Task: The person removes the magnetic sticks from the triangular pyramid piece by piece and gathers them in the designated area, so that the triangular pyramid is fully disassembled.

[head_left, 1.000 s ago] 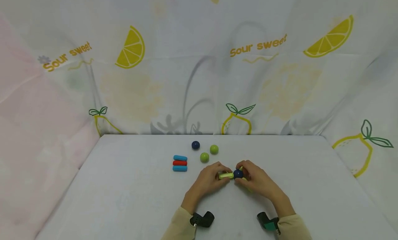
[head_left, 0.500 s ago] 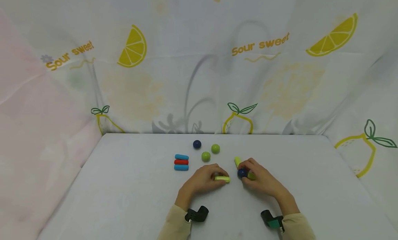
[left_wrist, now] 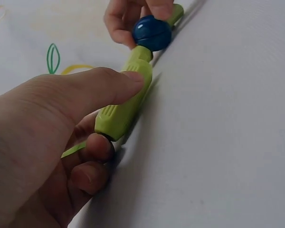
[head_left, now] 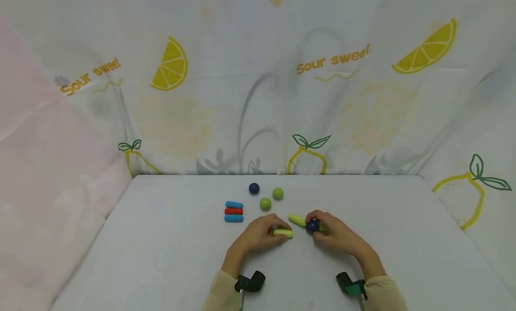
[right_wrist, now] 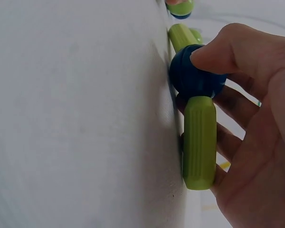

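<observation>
My left hand pinches a lime-green ribbed stick between thumb and fingers, low over the white table. The same stick lies under my thumb in the left wrist view. A short gap to the right, my right hand grips a dark blue ball with two green sticks on it. One stick points left toward the other hand. The second stick lies across my right fingers, below the ball.
Behind the hands lie a dark blue ball, two green balls, and a blue, red and blue row of sticks. Lemon-print cloth walls the table at the back and both sides.
The hands were joined at the ball; now they are apart, the left holding its stick away from it. The right hand's ball and sticks turned, so the raised stick now points left.
</observation>
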Demonstrator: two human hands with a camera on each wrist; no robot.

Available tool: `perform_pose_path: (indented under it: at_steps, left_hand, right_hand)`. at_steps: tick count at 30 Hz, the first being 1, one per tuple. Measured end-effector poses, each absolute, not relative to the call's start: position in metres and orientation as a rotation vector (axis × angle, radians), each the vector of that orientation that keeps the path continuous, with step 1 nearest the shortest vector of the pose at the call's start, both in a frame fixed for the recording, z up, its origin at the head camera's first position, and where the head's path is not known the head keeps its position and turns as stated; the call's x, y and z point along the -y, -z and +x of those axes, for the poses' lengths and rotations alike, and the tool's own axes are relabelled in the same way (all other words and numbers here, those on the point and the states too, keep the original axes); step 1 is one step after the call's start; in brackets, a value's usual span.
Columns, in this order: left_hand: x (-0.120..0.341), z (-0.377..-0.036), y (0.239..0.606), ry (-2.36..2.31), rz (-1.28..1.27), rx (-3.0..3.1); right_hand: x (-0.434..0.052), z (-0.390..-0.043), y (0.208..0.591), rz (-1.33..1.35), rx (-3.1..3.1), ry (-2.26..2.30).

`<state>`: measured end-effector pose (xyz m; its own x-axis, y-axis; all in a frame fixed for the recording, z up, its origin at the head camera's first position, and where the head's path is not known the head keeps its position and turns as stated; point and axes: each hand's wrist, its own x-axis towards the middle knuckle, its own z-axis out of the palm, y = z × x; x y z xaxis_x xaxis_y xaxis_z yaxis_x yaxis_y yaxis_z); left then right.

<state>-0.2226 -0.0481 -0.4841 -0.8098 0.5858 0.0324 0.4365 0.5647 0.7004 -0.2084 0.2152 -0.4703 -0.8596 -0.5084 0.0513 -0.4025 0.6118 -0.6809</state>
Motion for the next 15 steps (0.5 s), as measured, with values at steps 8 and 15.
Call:
perform_pose_path:
  at_steps: [8,15]
  left_hand:
    - [0.047,-0.216,0.489,-0.999,0.955,-2.671]
    - [0.073,-0.210,0.486,-0.970,0.933,-2.791]
  right_hand:
    - [-0.220,-0.201,0.473,-0.665,-2.713,1.106]
    - [-0.216,-0.205,0.474,-0.737,-2.703,1.114]
